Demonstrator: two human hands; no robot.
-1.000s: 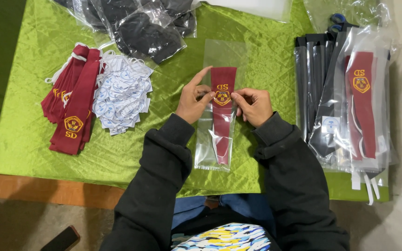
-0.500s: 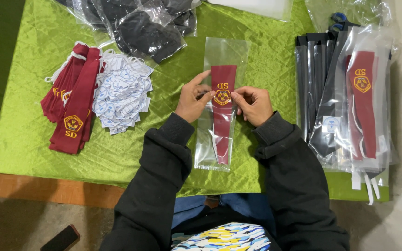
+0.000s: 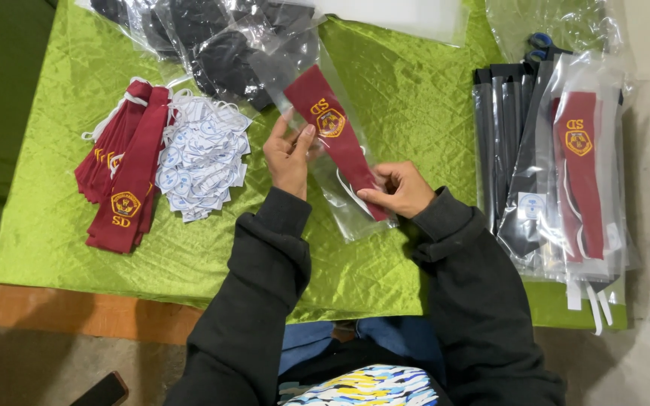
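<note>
I have a maroon face mask (image 3: 334, 143) with a gold embroidered crest inside a clear plastic sleeve (image 3: 347, 197), lying tilted across the middle of the frame, its crest end toward the upper left and its lower end toward my right wrist. My left hand (image 3: 289, 156) sits at the mask's upper left edge, fingers loosely spread, thumb and forefinger pinching the side of the sleeve just beside the crest. My right hand (image 3: 400, 188) is curled at the lower end, fingertips pinched on the bottom of the mask through the plastic. I judge the step in hand to be seating the mask squarely in its sleeve; the sleeve's open end is hard to make out against the shine. The next move, as I read it, calls for a steady hold on the plastic with one hand while the other smooths the mask flat, taking care not to crease the film. At the left of the frame lie a stack of loose maroon masks (image 3: 123, 174) and, touching it, a heap of white printed masks (image 3: 201, 154). Bagged dark masks (image 3: 220, 37) lie at the top, and finished packets (image 3: 558, 165) are piled at the right, all on the green quilted cloth (image 3: 415, 90).
</note>
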